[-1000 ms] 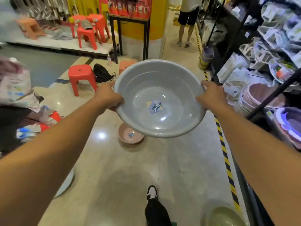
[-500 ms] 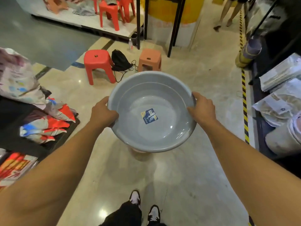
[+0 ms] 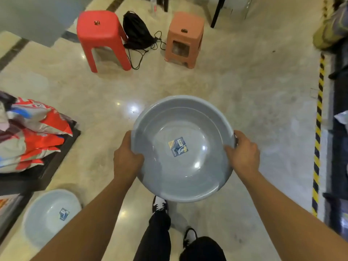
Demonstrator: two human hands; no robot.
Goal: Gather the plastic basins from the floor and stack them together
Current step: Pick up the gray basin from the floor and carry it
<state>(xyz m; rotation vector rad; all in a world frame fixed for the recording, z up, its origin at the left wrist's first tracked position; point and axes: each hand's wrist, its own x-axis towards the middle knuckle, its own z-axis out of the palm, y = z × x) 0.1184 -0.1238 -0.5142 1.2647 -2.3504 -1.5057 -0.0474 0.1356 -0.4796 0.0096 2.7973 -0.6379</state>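
I hold a large grey plastic basin (image 3: pixel 186 172) in front of me, above the floor, with a blue sticker in its bottom. My left hand (image 3: pixel 126 159) grips its left rim and my right hand (image 3: pixel 243 155) grips its right rim. A pale blue basin (image 3: pixel 47 213), also with a sticker inside, lies on the floor at the lower left, beside my left forearm. The pink basin seen earlier is hidden under the grey one.
A red stool (image 3: pixel 102 37) and an orange stool (image 3: pixel 185 37) stand ahead, with a black bag (image 3: pixel 136 32) and its cord between them. Stacked printed sacks (image 3: pixel 28 136) sit on a dark platform at left. Yellow-black tape (image 3: pixel 318 132) edges shelving at right. My feet (image 3: pixel 160 204) are below the basin.
My view has tilted further down and I have stepped forward. The grey basin has come lower and nearer to me. The pale blue basin at lower left has come into view.
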